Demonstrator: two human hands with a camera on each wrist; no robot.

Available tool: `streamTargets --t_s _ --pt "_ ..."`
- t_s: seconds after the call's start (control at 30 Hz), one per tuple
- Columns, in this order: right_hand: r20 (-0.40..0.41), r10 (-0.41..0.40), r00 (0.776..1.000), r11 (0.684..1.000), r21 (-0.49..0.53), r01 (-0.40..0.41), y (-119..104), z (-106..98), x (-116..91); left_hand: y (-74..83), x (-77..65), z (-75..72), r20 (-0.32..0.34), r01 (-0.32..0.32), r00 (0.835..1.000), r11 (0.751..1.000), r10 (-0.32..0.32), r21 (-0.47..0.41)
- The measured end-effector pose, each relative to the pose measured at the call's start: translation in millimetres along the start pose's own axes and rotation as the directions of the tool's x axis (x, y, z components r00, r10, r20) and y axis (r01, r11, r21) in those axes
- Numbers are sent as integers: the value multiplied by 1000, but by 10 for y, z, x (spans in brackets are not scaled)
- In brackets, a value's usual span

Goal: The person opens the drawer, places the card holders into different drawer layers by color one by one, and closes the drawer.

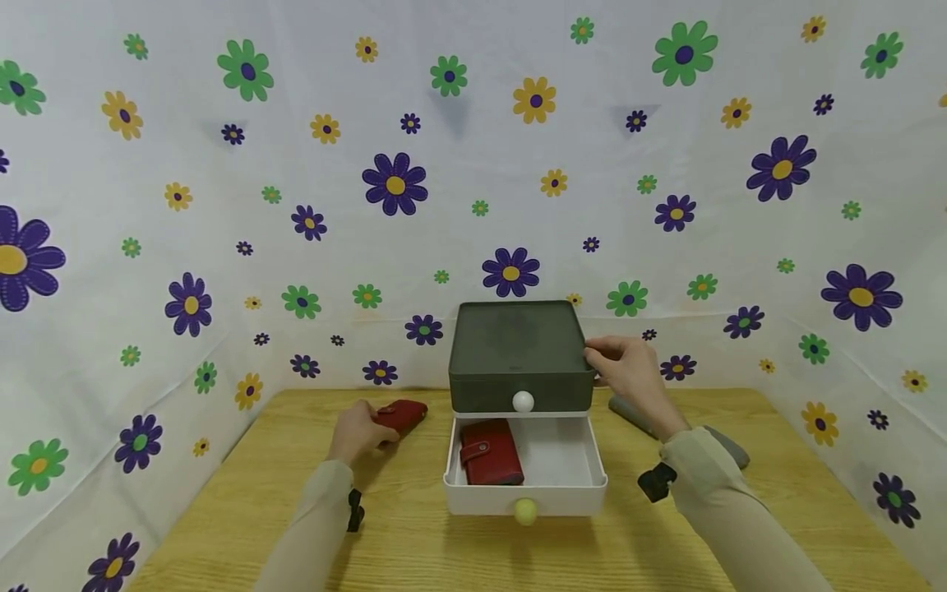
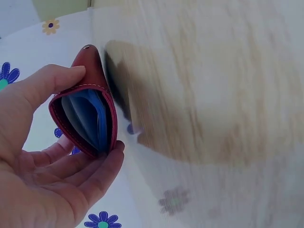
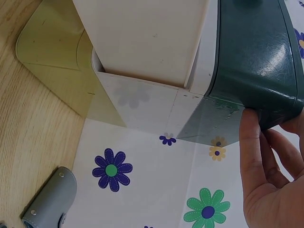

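My left hand grips a red card wallet with its thumb on one side and fingers curled under the other. The wallet's open end, with blue card sleeves inside, faces the left wrist camera. My right hand holds the right edge of the dark green top tier of a small drawer box, thumb and fingers at its corner. Below that tier, the white drawer is pulled out. A second red wallet with a snap strap lies at the left inside it.
A grey case with snaps lies on the wooden table right of the box, partly behind my right forearm. The box's yellowish bottom tier shows in the right wrist view. A flower-print cloth hangs behind and at both sides.
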State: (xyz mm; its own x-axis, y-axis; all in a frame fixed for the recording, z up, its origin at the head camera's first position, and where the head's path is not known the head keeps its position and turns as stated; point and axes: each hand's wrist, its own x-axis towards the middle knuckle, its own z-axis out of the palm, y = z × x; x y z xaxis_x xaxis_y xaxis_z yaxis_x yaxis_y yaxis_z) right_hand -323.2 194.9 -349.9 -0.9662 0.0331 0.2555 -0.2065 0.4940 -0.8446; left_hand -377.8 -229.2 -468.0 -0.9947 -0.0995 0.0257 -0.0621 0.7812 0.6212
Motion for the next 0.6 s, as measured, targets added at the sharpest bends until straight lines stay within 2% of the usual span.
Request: streamTargets --t_s 0.2,0.33,0.43,0.6 --pt "7 16 1000 1000 -1 -16 2 -2 -2 -46 -19 -103 -18 -13 1000 997 11 -76" --pt "7 31 1000 1000 0 -31 11 -2 4 -74 -19 -199 -33 -28 999 996 25 -84" --pt "9 35 999 999 3 -35 16 2 8 -94 -18 -283 -24 -44 999 994 42 -104" --pt "16 28 999 1000 10 -28 13 0 18 -78 -47 -440 28 -65 997 984 70 -163"
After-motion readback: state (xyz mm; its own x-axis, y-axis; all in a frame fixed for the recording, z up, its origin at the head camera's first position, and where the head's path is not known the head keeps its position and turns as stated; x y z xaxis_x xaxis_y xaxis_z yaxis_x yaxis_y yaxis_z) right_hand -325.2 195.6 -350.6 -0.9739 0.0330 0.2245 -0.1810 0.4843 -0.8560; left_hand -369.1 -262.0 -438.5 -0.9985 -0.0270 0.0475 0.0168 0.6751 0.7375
